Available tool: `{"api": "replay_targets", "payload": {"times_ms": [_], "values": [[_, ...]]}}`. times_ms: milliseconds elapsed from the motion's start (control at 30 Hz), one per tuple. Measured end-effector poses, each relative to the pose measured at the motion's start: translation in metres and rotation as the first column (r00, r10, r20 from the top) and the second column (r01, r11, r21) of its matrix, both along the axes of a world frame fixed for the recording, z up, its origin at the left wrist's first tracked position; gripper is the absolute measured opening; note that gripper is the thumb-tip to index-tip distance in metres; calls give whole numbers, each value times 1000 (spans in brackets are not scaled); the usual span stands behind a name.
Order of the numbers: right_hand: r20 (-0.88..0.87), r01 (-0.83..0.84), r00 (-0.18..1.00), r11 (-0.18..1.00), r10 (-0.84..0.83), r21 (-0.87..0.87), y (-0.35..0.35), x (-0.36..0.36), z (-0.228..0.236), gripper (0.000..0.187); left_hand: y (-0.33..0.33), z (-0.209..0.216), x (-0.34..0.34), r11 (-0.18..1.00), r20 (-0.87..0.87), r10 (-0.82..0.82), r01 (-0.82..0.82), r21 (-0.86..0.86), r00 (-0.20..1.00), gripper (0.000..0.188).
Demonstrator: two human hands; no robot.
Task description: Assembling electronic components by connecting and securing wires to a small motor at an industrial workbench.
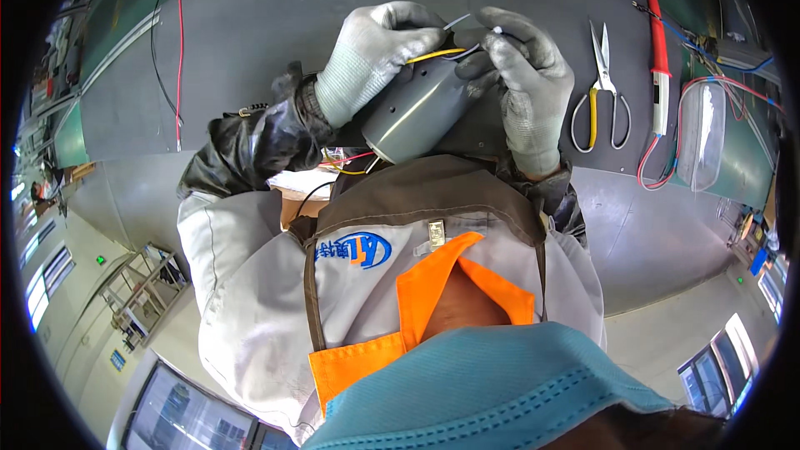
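A grey metal cylinder [421, 112] lies tilted on the bench close to my body, with small holes in its side. A yellow wire [433, 56] and a pale wire [463, 53] show at its far end. My left hand [375, 50], in a grey-coated glove, is closed in a pinch above that end. From its fingertips sticks out a thin white strip [457, 22], which looks like a cable tie. My gloved right hand [527, 67] faces it, thumb and forefinger pinched on a small white piece [497, 30]. The gloves hide where the wires and strip run.
On the dark bench [275, 0], yellow-handled scissors [602, 92] lie right of my right hand. Beyond them are a red-and-white pen-shaped tool [659, 67] with a cord and a clear plastic box [702, 137]. Red wire [180, 50] and black wire [153, 54] cross the left side.
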State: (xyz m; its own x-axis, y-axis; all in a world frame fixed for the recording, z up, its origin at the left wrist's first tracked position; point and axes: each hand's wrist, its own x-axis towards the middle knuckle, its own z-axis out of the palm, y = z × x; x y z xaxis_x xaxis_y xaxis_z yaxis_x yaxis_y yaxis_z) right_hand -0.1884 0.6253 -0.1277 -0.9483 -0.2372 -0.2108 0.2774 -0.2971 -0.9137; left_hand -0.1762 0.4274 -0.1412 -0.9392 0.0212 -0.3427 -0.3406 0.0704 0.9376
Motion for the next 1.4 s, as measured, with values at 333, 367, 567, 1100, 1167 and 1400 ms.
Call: {"api": "replay_targets", "payload": {"times_ms": [333,367,567,1100,1167,1400], "values": [[37,-94,995,989,90,115,8,-14,10,47,11,9,0,982,-54,-84,74,-174,995,22],[67,-111,992,986,103,121,9,-16,13,49,13,9,0,985,-47,-80,72,-155,996,22],[171,-395,913,908,371,141,38,-34,8,40,33,1,-7,989,-192,-134,118,-93,972,20],[-293,255,947,864,-132,435,49,0,-29,13,42,6,16,955,-442,-117,-22,-297,889,35],[-365,301,924,811,-116,502,53,-13,-36,13,42,6,19,964,-433,-108,-12,-265,895,30],[-316,319,934,786,-167,530,53,-45,-61,13,41,-1,14,861,-652,-332,-63,-505,682,19]]}}
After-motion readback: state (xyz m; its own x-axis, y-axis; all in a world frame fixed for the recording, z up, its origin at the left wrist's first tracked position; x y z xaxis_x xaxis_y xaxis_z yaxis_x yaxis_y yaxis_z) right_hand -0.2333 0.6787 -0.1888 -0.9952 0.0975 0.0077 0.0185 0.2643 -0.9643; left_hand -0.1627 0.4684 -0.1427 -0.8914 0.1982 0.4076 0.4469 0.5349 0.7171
